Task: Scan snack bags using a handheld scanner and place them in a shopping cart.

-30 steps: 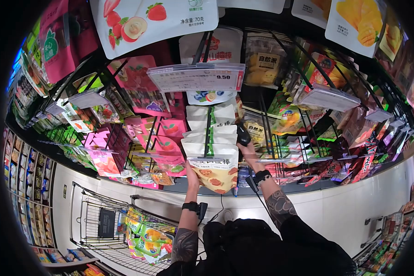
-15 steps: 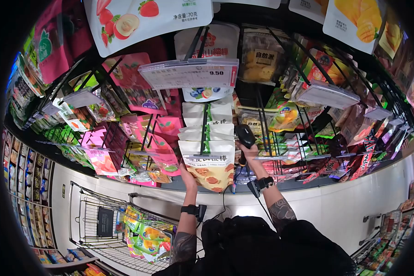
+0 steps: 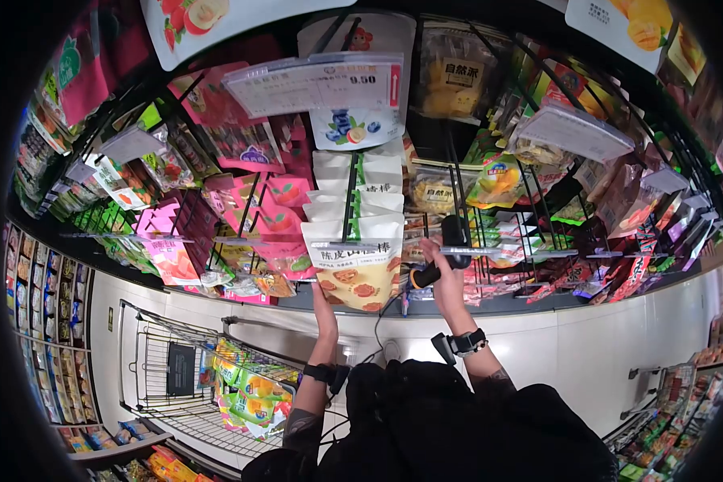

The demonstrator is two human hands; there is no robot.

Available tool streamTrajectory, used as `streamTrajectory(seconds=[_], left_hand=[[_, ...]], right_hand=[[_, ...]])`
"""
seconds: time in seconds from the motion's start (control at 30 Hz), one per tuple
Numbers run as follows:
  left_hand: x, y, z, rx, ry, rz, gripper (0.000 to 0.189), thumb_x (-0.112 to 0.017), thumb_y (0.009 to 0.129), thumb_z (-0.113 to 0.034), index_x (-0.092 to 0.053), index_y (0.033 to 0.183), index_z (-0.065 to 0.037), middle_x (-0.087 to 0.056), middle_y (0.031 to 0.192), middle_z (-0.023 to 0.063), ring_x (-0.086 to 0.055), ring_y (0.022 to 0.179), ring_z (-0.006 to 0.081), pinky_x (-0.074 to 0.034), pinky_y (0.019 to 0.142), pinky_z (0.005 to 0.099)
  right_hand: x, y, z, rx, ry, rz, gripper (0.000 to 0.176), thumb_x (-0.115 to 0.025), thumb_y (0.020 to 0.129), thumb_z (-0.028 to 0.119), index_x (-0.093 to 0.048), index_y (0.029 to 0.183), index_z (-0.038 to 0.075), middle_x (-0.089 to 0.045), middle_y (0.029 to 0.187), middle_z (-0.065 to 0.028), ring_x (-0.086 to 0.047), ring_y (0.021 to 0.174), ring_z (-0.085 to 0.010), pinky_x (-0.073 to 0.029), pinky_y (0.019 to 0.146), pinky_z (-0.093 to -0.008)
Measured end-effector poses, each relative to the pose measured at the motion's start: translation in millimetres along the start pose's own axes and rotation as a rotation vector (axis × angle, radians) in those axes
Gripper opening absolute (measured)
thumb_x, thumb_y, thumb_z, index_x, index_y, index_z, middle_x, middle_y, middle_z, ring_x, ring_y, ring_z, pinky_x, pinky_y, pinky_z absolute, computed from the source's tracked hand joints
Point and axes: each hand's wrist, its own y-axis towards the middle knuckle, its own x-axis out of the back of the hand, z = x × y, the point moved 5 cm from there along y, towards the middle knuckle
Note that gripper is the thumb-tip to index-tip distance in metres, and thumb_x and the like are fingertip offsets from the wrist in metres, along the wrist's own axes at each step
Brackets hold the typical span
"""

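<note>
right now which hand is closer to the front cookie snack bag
Left. The left hand touches the cookie snack bag at its lower left corner; the right hand is apart, to the bag's right, gripping a black scanner.

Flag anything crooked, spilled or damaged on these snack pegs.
Nothing spilled or torn shows. Only the front white pouch looks slightly tilted, the left hand at its bottom edge; the right hand holds a black scanner beside it.
</note>
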Motion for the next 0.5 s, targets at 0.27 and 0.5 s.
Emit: streamTrajectory(seconds=[0.27, 0.5], left_hand=[[23, -24, 19, 0.041, 0.155, 0.074, 0.06, -0.026, 0.1, -0.05, -0.037, 0.139, -0.006, -0.045, 0.136, 0.0096, -0.039, 0.126, 0.0204, -0.025, 0.107, 0.0354], [153, -111, 20, 0.277, 0.246, 0.102, 0.047, -0.042, 0.1, -0.038, -0.045, 0.133, -0.004, -0.061, 0.116, 0.0071, -0.057, 0.106, 0.0153, -0.042, 0.092, 0.0281]], right_hand=[[-6, -59, 3, -0.206, 0.045, -0.222, 0.021, -0.061, 0.091, 0.015, -0.054, 0.105, 0.001, -0.06, 0.08, -0.0055, -0.058, 0.067, -0.013, -0.047, 0.064, -0.0262], [22, -131, -47, -0.504, -0.15, 0.035, 0.018, -0.061, 0.09, 0.013, -0.054, 0.102, 0.002, -0.051, 0.071, -0.001, -0.048, 0.062, -0.0098, -0.041, 0.06, -0.0256]])
